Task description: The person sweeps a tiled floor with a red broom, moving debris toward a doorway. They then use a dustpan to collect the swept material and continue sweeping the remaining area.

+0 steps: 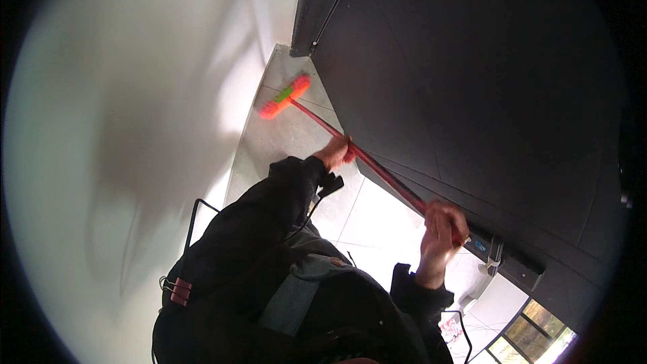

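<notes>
A push broom with an orange and green head rests over the grey tiled floor, in the narrow corner between a white wall and a dark door. Its red handle slants down to the right across the view. My left hand is closed around the handle's lower part, nearer the head. Near the handle's upper end, my right hand grips it, slightly blurred. Both arms wear black sleeves.
The white wall rises on the left, the dark door panel on the right. A door handle or latch lies just past my right hand. A window shows at bottom right.
</notes>
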`<state>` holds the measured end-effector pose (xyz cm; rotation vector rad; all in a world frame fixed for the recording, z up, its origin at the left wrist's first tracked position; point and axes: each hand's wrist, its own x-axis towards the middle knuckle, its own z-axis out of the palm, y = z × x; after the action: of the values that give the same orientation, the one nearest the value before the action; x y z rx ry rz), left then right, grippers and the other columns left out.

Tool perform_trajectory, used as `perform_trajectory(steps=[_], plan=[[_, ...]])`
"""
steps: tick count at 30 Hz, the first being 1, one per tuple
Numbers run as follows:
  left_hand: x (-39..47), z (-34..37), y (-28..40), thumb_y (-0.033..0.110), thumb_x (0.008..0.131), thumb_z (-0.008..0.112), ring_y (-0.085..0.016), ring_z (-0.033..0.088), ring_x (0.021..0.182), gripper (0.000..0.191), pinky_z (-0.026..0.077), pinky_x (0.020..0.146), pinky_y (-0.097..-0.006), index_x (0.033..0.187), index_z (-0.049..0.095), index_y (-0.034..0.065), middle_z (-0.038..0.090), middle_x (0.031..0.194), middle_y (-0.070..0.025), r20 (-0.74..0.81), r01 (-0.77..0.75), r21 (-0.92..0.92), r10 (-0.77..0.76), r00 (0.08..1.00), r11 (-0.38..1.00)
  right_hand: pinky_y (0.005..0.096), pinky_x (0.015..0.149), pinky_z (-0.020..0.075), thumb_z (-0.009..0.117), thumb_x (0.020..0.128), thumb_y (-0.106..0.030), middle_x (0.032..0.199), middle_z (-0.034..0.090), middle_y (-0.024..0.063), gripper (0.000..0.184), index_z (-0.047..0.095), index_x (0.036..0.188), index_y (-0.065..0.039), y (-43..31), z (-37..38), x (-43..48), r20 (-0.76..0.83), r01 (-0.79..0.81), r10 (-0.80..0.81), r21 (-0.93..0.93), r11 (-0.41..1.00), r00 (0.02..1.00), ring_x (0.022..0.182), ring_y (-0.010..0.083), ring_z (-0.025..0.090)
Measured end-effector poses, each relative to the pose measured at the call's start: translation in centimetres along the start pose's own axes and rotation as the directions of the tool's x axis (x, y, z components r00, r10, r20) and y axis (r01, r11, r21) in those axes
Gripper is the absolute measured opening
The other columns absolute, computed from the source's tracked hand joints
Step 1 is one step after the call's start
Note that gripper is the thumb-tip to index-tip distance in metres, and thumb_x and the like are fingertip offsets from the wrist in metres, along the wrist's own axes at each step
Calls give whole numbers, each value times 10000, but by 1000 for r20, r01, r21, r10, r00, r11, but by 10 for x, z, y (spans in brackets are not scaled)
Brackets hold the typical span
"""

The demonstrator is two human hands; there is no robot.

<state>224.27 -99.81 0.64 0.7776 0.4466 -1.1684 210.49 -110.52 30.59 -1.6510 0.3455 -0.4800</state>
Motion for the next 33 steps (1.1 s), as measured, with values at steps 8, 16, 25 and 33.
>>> perform_trajectory(steps=[8,16,25,33], plan=[[-24,38,-20,256,1003,367,-132,419,501,310,368,490,-296,802,531,86,482,611,-27,0,-97,-52,97,995,994,217,492,298,436,807,53,644,548,42,207,604,911,-11,-37,-4,0,-32,156,-162,-153,976,986,489,83,397],[34,-6,41,211,913,416,-148,395,414,274,322,401,-323,667,468,105,457,535,-41,-113,1,314,37,993,950,257,624,383,454,877,41,800,594,71,187,609,974,-2,33,14,-6,-66,-61,62,23,998,996,647,119,487],[9,29,-60,233,961,360,-147,423,431,288,329,389,-307,719,449,106,461,549,-36,53,205,213,-221,974,955,263,609,382,500,898,-79,748,573,77,146,585,933,33,-31,-28,-49,-321,-179,132,-121,976,938,625,126,480],[-49,43,-77,261,996,372,-162,455,471,364,392,468,-303,703,500,86,493,554,-55,49,168,91,-173,984,982,238,458,243,481,875,-161,537,396,-3,163,549,890,-14,-55,-48,-54,-232,-10,-42,-222,975,972,472,76,338]])
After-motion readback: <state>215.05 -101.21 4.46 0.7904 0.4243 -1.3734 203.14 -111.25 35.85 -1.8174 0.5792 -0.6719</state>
